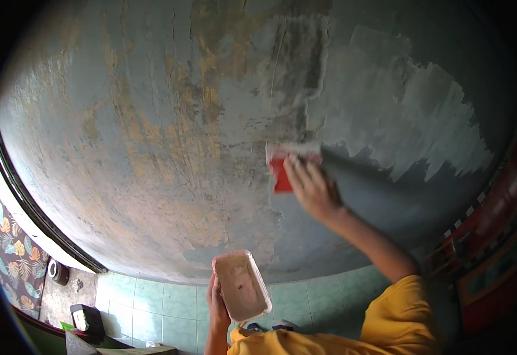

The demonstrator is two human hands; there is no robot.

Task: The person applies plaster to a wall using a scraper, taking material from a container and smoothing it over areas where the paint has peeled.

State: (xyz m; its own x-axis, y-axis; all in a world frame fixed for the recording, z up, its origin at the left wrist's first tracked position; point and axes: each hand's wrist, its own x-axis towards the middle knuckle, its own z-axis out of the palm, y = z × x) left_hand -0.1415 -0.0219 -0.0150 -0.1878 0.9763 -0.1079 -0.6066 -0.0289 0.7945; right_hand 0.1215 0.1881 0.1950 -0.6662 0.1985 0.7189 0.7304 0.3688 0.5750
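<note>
Gripping scraper (281,177): right hand (316,190), at frame centre
Blade (275,152): scraper's upper edge, running left-right over wall (169,177)
Tray (261,281): lower centre, below-left of scraper, long axis near-vertical
Left hand (216,305): closed on tray's left side

Light is seemingly coming from the left, leaving the right dim. Fisheye distortion is bowing the patchy grey plaster wall (152,177).
</note>
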